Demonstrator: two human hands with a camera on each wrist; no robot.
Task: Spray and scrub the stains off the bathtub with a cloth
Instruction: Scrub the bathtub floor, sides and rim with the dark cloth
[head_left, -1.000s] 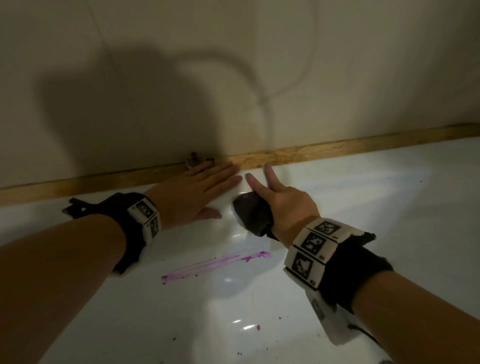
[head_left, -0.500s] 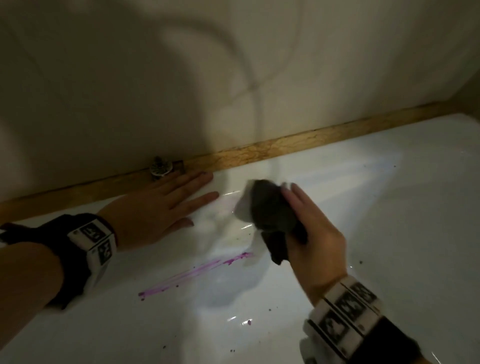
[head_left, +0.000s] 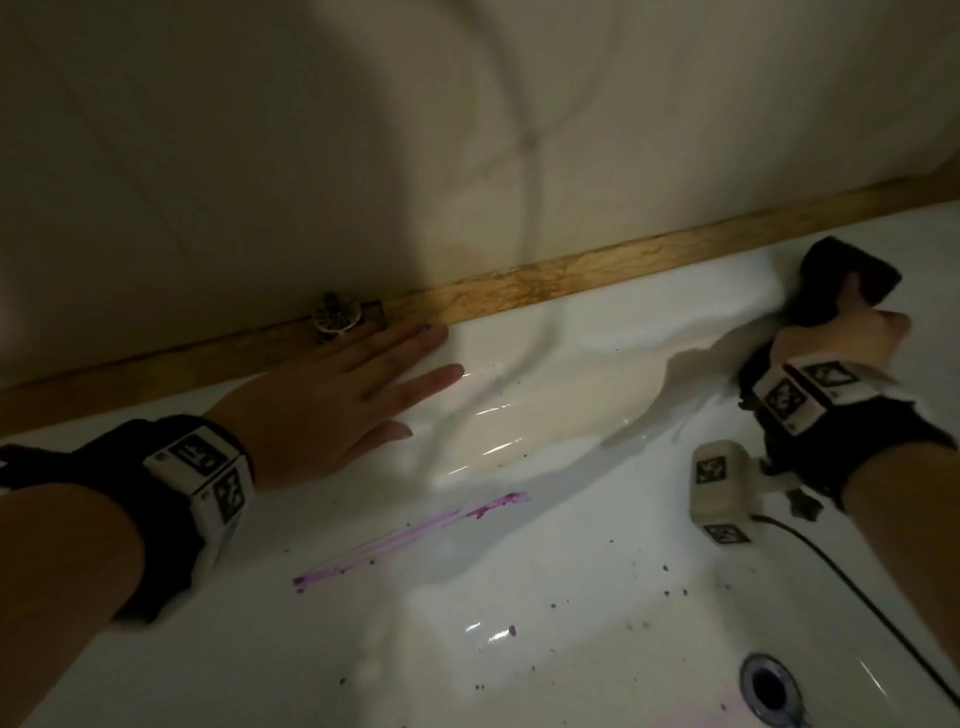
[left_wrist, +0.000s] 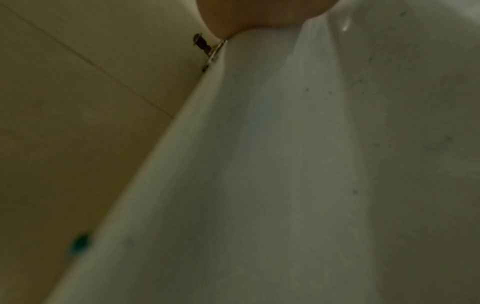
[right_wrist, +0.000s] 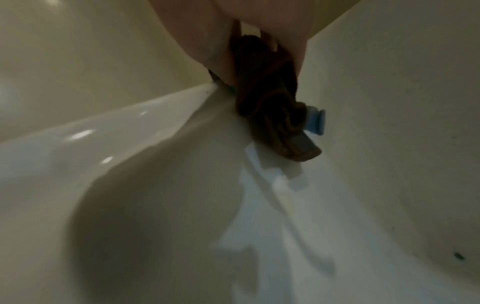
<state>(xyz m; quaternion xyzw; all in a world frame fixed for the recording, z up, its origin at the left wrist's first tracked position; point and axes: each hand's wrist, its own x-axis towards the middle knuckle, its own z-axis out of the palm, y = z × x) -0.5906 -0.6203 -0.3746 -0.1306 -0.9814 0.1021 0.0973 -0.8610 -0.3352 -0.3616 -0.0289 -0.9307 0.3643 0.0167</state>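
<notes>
The white bathtub (head_left: 571, 597) fills the lower part of the head view. A long purple stain (head_left: 410, 535) streaks its inner wall, and a small purple spot (head_left: 512, 631) lies lower down. My left hand (head_left: 332, 400) lies flat with straight fingers on the tub's upper wall, just left of a wet glossy patch (head_left: 498, 431). My right hand (head_left: 836, 338) grips a bunched dark cloth (head_left: 841, 280) at the far right, close to the tub's rim. In the right wrist view the dark cloth (right_wrist: 270, 98) hangs from my curled fingers. No spray bottle is plainly visible.
A wooden trim strip (head_left: 571, 275) runs along the tiled wall (head_left: 260, 156) above the tub. A small metal fitting (head_left: 336, 318) sits on it beside my left fingers. The drain (head_left: 769, 691) is at the bottom right. Dark specks (head_left: 665, 577) dot the tub floor.
My right hand has swept the cloth from beside my left fingertips far to the right along the tub wall. The left hand has stayed planted. A wet patch is left behind.
</notes>
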